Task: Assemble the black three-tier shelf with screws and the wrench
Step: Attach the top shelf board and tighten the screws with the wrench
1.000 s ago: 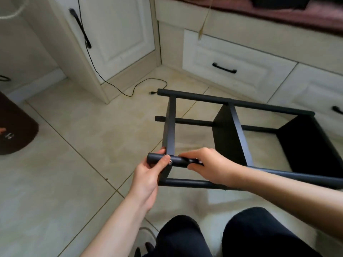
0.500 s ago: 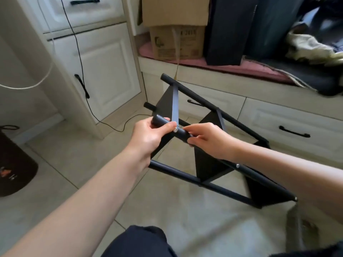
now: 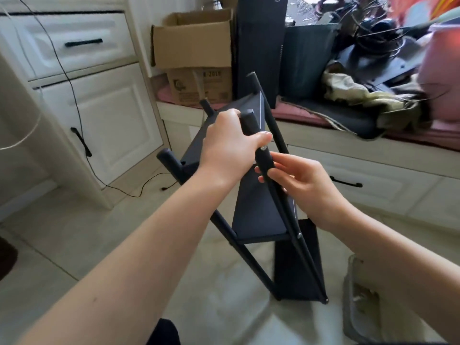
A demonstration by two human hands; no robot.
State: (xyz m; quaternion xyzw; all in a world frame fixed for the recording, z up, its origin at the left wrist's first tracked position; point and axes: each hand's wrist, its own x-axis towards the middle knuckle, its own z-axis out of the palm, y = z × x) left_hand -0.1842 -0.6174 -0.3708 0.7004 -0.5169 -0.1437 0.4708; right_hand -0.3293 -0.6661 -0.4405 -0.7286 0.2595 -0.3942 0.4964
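The black three-tier shelf (image 3: 261,210) stands tilted on the tiled floor, its foot end at the lower right and its top end raised toward me. My left hand (image 3: 231,143) grips the near black pole (image 3: 251,123) close to its capped top. Just below it, my right hand (image 3: 301,185) holds the same pole with curled fingers. A small silver screw head (image 3: 263,147) shows on the pole between the two hands. A second screw (image 3: 299,235) sits lower on the pole at the middle tier. No wrench is visible.
White cabinets (image 3: 99,115) with black handles stand at the left, a black cable (image 3: 139,192) trailing over the floor. Behind the shelf runs a drawer bench (image 3: 373,170) piled with cardboard boxes (image 3: 196,58), dark bags and clothes. A slipper (image 3: 358,300) lies at the lower right.
Both hands have lifted the shelf's top end from lying flat on the floor to steeply tilted. My view has risen with it, from the floor to the bench.
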